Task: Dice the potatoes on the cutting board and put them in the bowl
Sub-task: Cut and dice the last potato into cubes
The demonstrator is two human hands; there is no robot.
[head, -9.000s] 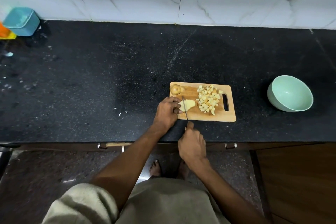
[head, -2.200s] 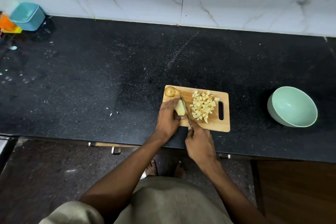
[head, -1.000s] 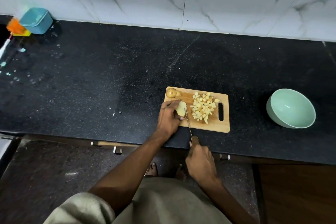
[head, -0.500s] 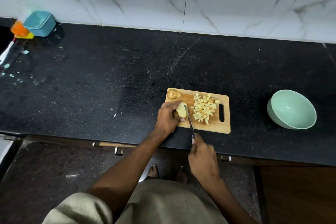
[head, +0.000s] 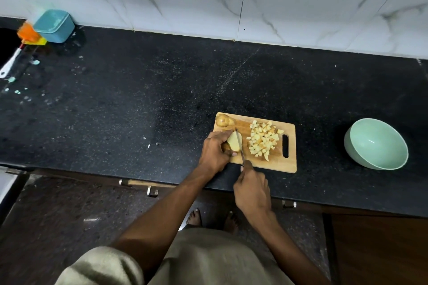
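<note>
Compared with a second earlier, the knife [head: 239,146], gripped by the right hand [head: 252,188], is advanced into the potato piece [head: 234,142] clamped on the cutting board [head: 278,165] by the left hand [head: 214,154], so dicing continues; the handle is hidden, and the bowl [head: 376,144] holds nothing.
</note>
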